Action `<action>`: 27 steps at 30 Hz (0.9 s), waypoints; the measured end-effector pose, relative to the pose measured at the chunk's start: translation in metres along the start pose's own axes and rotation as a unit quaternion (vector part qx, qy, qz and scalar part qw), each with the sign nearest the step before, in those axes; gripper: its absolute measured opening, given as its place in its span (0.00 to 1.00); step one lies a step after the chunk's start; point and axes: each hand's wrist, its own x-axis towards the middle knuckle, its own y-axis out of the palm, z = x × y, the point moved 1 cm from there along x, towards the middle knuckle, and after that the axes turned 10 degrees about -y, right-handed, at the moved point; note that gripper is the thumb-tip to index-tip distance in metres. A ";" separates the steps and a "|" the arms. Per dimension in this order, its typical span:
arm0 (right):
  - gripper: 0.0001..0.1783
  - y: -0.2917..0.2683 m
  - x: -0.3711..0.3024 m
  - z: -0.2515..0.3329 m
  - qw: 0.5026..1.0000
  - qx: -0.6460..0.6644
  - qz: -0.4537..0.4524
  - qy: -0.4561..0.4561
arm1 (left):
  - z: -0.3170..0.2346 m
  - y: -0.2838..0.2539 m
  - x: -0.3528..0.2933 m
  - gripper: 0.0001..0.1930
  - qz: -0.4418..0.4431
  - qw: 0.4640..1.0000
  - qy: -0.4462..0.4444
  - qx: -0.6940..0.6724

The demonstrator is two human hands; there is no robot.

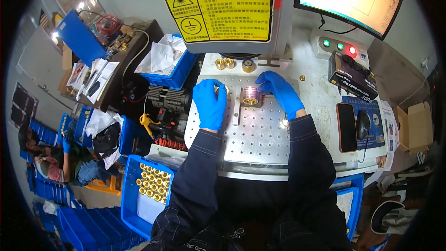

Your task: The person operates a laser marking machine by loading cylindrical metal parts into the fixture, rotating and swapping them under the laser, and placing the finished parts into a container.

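Observation:
A brass fitting [251, 95], brightly lit by reddish-white light, sits in a small metal holder on the perforated metal plate [260, 139]. Just right of it is my right hand [280, 92] in a blue glove, its bent fingers apart and close to the holder, with nothing seen in them. My left hand [210, 105], also gloved in blue, is over the left part of the plate. Its fingers are curled round a small brass-coloured part that they mostly hide. Behind the plate, two brass fittings [225, 63] stand beside a brass ring with a blue centre [248, 65].
Above the plate hangs a grey machine head with a yellow warning label [218, 9]. To the right are a lit button box [337, 46], a glove box [351, 76], a phone [346, 128] and a mouse [363, 124]. A blue bin [132, 209] holds several brass fittings at lower left.

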 end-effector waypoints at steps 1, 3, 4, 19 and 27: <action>0.14 0.000 -0.002 0.002 1.000 0.011 -0.008 -0.002 | 0.000 0.000 0.000 0.05 -0.007 1.000 0.007 0.001; 0.14 -0.012 -0.005 0.011 0.991 -0.063 0.008 -0.115 | 0.000 0.001 -0.001 0.05 -0.012 1.000 0.010 0.006; 0.14 -0.022 -0.007 0.016 0.964 -0.138 0.025 -0.226 | 0.002 0.006 -0.001 0.05 -0.018 1.000 0.011 0.011; 0.13 0.000 -0.157 0.042 0.761 -0.596 -0.102 -0.237 | 0.003 0.004 -0.003 0.07 -0.010 1.000 0.007 0.010; 0.16 -0.003 -0.135 0.031 0.735 -0.624 -0.077 -0.253 | 0.003 0.005 -0.002 0.07 -0.022 1.000 0.018 0.001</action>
